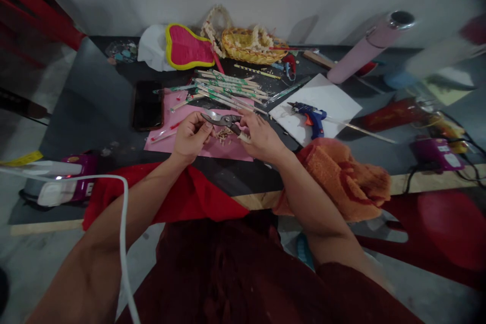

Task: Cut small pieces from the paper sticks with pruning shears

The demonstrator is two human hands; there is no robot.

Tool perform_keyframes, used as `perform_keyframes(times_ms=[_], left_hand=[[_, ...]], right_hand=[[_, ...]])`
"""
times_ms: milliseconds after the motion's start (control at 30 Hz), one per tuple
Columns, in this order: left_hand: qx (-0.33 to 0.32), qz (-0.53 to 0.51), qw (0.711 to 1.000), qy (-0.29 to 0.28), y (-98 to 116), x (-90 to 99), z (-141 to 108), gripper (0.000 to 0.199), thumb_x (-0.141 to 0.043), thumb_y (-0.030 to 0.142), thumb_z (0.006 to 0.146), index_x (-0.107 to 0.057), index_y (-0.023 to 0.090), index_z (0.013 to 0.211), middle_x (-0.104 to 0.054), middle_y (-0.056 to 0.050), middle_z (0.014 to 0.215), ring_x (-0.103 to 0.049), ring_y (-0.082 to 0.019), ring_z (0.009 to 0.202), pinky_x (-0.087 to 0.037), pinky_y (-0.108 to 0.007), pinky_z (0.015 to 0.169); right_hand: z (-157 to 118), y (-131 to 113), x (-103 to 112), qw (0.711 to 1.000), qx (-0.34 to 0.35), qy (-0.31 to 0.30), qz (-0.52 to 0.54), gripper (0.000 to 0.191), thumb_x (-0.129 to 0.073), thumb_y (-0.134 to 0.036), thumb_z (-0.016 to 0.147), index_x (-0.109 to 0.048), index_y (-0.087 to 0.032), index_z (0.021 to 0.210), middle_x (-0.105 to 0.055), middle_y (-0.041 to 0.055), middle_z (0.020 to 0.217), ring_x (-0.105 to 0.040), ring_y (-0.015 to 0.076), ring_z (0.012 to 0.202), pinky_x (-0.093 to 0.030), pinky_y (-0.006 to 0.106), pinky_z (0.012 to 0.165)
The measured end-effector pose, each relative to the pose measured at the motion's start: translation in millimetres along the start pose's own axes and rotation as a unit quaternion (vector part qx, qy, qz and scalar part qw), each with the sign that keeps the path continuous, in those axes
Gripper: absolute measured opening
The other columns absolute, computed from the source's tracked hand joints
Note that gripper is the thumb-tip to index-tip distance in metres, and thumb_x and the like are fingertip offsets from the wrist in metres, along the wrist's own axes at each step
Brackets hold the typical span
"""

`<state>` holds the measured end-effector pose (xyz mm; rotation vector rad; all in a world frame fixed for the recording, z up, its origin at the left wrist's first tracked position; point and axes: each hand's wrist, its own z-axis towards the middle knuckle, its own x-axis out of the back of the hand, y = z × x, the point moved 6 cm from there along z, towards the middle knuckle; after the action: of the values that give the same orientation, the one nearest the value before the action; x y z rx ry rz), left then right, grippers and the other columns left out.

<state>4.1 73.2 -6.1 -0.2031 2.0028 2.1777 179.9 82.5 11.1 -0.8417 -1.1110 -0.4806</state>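
My right hand [260, 136] is wrapped round the handles of a pair of pruning shears [228, 121], whose blades point left. Beside the blade tips, my left hand [192, 136] is closed in a pinch; what it holds is too small to make out. Small cut stick pieces [225, 135] lie between the hands on a pink sheet [239, 152]. Behind them is a pile of wrapped wooden sticks [228, 86] with green print.
A phone [148, 105] lies left. At the back are a pink and yellow heart-shaped piece [190, 46] and a wicker basket [243, 48]. Rightward are a blue glue gun [313, 115] on white paper, an orange cloth [341, 177] and a pink flask [364, 50]. A white cable [124, 223] crosses my left arm.
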Motion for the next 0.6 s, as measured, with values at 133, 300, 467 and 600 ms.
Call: perform_keyframes(times_ms=[133, 300, 467, 600], left_hand=[[-0.005, 0.009, 1.000, 0.004, 0, 0.5, 0, 0.030, -0.070, 0.044, 0.075, -0.052, 0.020, 0.074, -0.059, 0.001, 0.059, -0.040, -0.006, 0.041, -0.027, -0.021, 0.039], [-0.023, 0.067, 0.997, -0.004, 2, -1.2, -1, 0.027, -0.064, 0.046, 0.080, -0.055, 0.020, 0.081, -0.060, 0.001, 0.062, -0.044, -0.007, 0.044, -0.031, -0.022, 0.042], [-0.095, 0.233, 0.968, -0.014, 11, -2.3, -5, 0.036, -0.050, 0.044, 0.089, -0.056, 0.018, 0.065, -0.055, 0.000, 0.057, -0.048, -0.010, 0.052, -0.035, -0.024, 0.052], [-0.095, 0.203, 0.975, 0.002, 10, 1.6, -5, 0.034, -0.051, 0.043, 0.088, -0.061, 0.018, 0.067, -0.050, 0.001, 0.052, -0.044, -0.010, 0.048, -0.033, -0.024, 0.049]], right_hand=[[1, 3, -1, 1.000, -0.018, 0.015, 0.019, 0.068, -0.054, -0.034, 0.081, -0.030, -0.015, 0.141, -0.043, 0.0146, 0.143, -0.044, 0.0306, 0.126, -0.041, 0.048, 0.099], [2, 4, 0, 0.999, -0.040, 0.007, -0.008, 0.060, -0.048, -0.035, 0.085, -0.035, -0.019, 0.142, -0.049, 0.0115, 0.138, -0.048, 0.0308, 0.121, -0.042, 0.047, 0.098], [2, 5, 0, 0.999, -0.049, 0.009, -0.019, 0.059, -0.051, -0.034, 0.084, -0.038, -0.018, 0.140, -0.052, 0.0117, 0.135, -0.050, 0.0295, 0.119, -0.043, 0.044, 0.098], [2, 2, -2, 0.999, -0.048, 0.011, -0.018, 0.057, -0.050, -0.030, 0.084, -0.040, -0.017, 0.138, -0.052, 0.0124, 0.133, -0.052, 0.0275, 0.118, -0.043, 0.040, 0.098]])
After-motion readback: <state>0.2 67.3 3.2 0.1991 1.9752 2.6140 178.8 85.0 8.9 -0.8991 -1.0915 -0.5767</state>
